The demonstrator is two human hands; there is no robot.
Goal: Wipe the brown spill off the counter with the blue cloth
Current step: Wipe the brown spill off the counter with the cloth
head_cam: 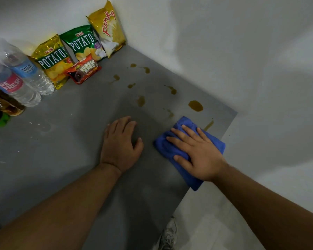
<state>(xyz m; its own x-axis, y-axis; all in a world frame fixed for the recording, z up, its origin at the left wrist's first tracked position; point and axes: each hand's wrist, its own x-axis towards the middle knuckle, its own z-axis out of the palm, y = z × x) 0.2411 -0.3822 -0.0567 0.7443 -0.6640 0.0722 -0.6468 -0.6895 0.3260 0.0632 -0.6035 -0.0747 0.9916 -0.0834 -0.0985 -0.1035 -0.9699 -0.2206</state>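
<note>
We had our right hand (pixel 197 154) flat on the blue cloth (pixel 163 147), fingers straight and spread, pressing it down rather than gripping it. The cloth lay folded near the right edge of the grey bench (pixel 61 141), with its near corner reaching that edge. Our left hand (pixel 122 143) rested just left of the cloth on the bare bench, fingers loosely bent and holding nothing.

The brown spill (pixel 195 105) lay beyond the cloth as scattered drops and small puddles. The biggest puddle sat just past the cloth's far end, a thin streak (pixel 208 125) ran close beside the cloth on the right, and smaller drops trailed away toward the far corner.

Against the far wall stood a yellow Funky bag (pixel 107 27), a green potato chip bag (pixel 83 44) and a yellow potato chip bag (pixel 51 60), with a red Fudgee Barr packet (pixel 83 70) in front of them. Two water bottles (pixel 28 73) stood at the far left. Below the bench edge we saw a shoe (pixel 168 235) on the pale floor.
</note>
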